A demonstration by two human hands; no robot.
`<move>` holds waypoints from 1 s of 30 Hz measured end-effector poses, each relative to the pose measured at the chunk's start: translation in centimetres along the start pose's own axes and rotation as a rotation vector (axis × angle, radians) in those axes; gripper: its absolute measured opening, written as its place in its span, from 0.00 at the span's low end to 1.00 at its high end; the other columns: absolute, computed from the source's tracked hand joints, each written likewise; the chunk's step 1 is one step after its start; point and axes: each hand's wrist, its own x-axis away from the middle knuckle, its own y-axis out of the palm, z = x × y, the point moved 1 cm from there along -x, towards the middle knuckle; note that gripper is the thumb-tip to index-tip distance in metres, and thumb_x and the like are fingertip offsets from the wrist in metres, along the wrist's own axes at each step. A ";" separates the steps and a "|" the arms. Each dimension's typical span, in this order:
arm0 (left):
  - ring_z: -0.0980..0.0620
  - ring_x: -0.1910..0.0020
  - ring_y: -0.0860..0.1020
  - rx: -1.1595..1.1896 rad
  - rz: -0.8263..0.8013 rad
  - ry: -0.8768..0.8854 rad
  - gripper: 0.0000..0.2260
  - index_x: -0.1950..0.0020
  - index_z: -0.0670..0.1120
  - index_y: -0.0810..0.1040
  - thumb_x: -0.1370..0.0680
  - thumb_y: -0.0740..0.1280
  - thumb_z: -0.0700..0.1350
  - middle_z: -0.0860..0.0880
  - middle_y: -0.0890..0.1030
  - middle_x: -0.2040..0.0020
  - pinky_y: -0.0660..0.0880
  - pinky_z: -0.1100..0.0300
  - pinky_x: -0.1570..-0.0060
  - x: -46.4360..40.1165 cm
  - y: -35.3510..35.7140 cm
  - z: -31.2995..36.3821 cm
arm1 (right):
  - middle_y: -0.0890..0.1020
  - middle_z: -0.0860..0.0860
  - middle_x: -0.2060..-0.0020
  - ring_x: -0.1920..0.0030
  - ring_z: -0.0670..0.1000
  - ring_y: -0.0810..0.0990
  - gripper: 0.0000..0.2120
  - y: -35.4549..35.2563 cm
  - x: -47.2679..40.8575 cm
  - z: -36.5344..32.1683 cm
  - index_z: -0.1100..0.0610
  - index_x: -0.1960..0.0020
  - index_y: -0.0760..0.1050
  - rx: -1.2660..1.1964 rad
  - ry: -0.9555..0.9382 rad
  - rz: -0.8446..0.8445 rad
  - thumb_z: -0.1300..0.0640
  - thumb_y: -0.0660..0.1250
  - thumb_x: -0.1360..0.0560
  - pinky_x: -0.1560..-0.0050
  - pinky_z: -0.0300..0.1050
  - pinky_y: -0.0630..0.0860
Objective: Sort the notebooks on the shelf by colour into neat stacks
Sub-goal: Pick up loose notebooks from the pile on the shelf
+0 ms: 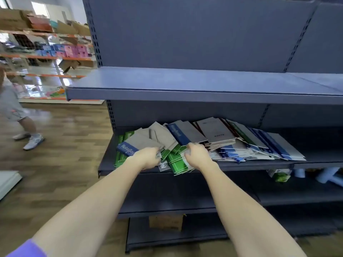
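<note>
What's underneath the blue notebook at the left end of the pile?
Green notebooks show under the blue notebook; the left hand covers its right end, so anything beneath there is hidden.

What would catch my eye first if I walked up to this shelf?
A jumbled heap of notebooks, green, blue and grey, sprawls across the middle shelf, some poking over its front edge. The left hand and right hand dig into the pile's left part, where the green notebooks lie.
</note>
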 end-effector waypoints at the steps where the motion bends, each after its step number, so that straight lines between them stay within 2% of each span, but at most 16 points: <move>1: 0.41 0.34 0.72 -0.001 -0.004 -0.002 0.22 0.24 0.45 0.65 0.19 0.58 0.48 0.41 0.73 0.30 0.70 0.53 0.43 -0.6 0.1 0.1 | 0.77 0.60 0.37 0.37 0.62 0.72 0.20 0.0 -0.7 0.4 0.59 0.32 0.72 0.024 -0.005 0.025 0.56 0.59 0.21 0.38 0.51 0.70; 4: 0.39 0.33 0.68 -0.002 0.002 -0.041 0.23 0.24 0.47 0.63 0.20 0.58 0.48 0.40 0.69 0.28 0.70 0.46 0.36 -2.9 0.8 -0.4 | 0.75 0.59 0.34 0.35 0.61 0.71 0.21 -0.1 -2.7 1.5 0.57 0.29 0.72 0.034 0.010 0.071 0.55 0.60 0.21 0.37 0.51 0.68; 8: 0.36 0.23 0.55 -0.069 -0.006 -0.147 0.28 0.20 0.51 0.55 0.18 0.58 0.57 0.41 0.56 0.21 0.56 0.39 0.28 -5.5 2.7 0.2 | 0.69 0.56 0.27 0.28 0.63 0.63 0.23 0.1 -5.5 2.5 0.51 0.26 0.68 0.083 0.027 0.010 0.46 0.57 0.18 0.29 0.57 0.63; 10: 0.39 0.24 0.57 0.014 0.014 -0.168 0.26 0.21 0.52 0.58 0.17 0.55 0.60 0.43 0.60 0.22 0.57 0.38 0.29 -6.4 3.8 0.6 | 0.66 0.56 0.26 0.26 0.64 0.61 0.24 0.5 -6.7 3.1 0.50 0.25 0.66 0.091 0.058 -0.055 0.42 0.53 0.17 0.27 0.62 0.59; 12: 0.40 0.29 0.64 0.051 0.090 -0.156 0.22 0.26 0.52 0.66 0.17 0.55 0.60 0.44 0.67 0.27 0.66 0.42 0.38 -7.1 4.2 0.8 | 0.70 0.58 0.30 0.29 0.63 0.65 0.21 0.6 -7.7 3.4 0.50 0.31 0.70 0.057 0.067 -0.044 0.41 0.51 0.17 0.29 0.62 0.63; 14: 0.41 0.34 0.68 0.040 0.176 -0.143 0.19 0.31 0.48 0.70 0.17 0.58 0.56 0.44 0.71 0.32 0.70 0.46 0.46 -7.4 4.0 0.9 | 0.72 0.60 0.35 0.33 0.63 0.69 0.16 0.2 -8.6 3.5 0.52 0.39 0.72 0.004 0.082 -0.008 0.43 0.54 0.17 0.33 0.61 0.68; 16: 0.41 0.35 0.69 0.055 0.236 -0.150 0.16 0.33 0.46 0.71 0.18 0.59 0.51 0.45 0.73 0.34 0.72 0.46 0.46 -7.4 3.9 1.0 | 0.70 0.61 0.34 0.32 0.65 0.67 0.15 -0.1 -9.5 3.2 0.52 0.38 0.73 -0.008 0.111 -0.007 0.44 0.59 0.18 0.32 0.62 0.66; 19: 0.42 0.35 0.69 0.069 0.302 -0.202 0.14 0.34 0.46 0.72 0.19 0.60 0.45 0.45 0.74 0.36 0.73 0.44 0.43 -7.5 4.0 0.8 | 0.63 0.64 0.26 0.27 0.68 0.61 0.28 -0.3 -9.8 2.3 0.54 0.27 0.64 0.064 0.184 -0.039 0.39 0.63 0.21 0.28 0.63 0.60; 21: 0.40 0.33 0.67 0.081 0.327 -0.278 0.16 0.33 0.47 0.70 0.20 0.62 0.45 0.43 0.71 0.35 0.70 0.41 0.39 -7.5 4.2 0.5 | 0.61 0.65 0.25 0.26 0.68 0.59 0.38 -0.3 -9.6 1.7 0.57 0.24 0.58 0.084 0.222 -0.039 0.37 0.65 0.23 0.28 0.63 0.59; 24: 0.36 0.27 0.60 0.118 0.283 -0.528 0.27 0.27 0.48 0.63 0.22 0.64 0.57 0.40 0.63 0.27 0.61 0.35 0.33 -7.5 4.0 0.2 | 0.55 0.66 0.23 0.24 0.68 0.55 0.51 -0.8 -9.7 1.3 0.60 0.21 0.49 0.075 0.282 -0.097 0.32 0.69 0.28 0.26 0.65 0.54; 26: 0.33 0.25 0.56 0.168 0.220 -0.689 0.37 0.24 0.49 0.57 0.25 0.65 0.66 0.38 0.57 0.23 0.57 0.31 0.32 -7.4 3.7 -0.1 | 0.56 0.66 0.23 0.24 0.67 0.55 0.57 -1.1 -9.7 1.1 0.62 0.21 0.49 0.103 0.300 -0.112 0.29 0.71 0.33 0.26 0.64 0.56; 30: 0.30 0.26 0.57 0.221 0.131 -0.812 0.50 0.19 0.49 0.46 0.30 0.65 0.73 0.33 0.54 0.23 0.60 0.34 0.31 -7.2 3.7 -1.0 | 0.56 0.65 0.23 0.24 0.66 0.56 0.63 -1.0 -9.3 1.0 0.64 0.21 0.49 0.116 0.316 -0.099 0.27 0.73 0.38 0.26 0.60 0.60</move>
